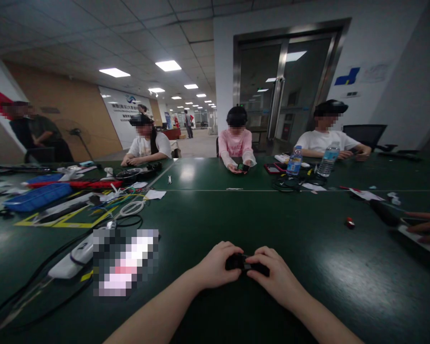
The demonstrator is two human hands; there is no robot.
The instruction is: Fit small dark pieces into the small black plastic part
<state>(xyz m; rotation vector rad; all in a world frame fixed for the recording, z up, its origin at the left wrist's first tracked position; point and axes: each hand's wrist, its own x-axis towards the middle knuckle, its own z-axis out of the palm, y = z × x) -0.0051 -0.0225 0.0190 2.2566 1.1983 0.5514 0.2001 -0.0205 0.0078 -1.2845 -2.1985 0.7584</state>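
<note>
A small black object (pixel 244 262) lies between my two hands, low over the dark green table (pixel 200 215) or resting on it. My left hand (pixel 220 263) pinches its left end between thumb and fingers. On its right end, my right hand (pixel 268 272) is closed in the same way, with the thumb tip near a greyish middle part. The fingers cover much of the object, and its exact kind cannot be made out.
Left of my hands lie a white power strip (pixel 71 258), black cables and a blue tray (pixel 39 196). Bottles (pixel 294 161) stand across the table. A small red item (pixel 350 222) lies to the right, near another person's hand (pixel 426 227). Three people sit opposite.
</note>
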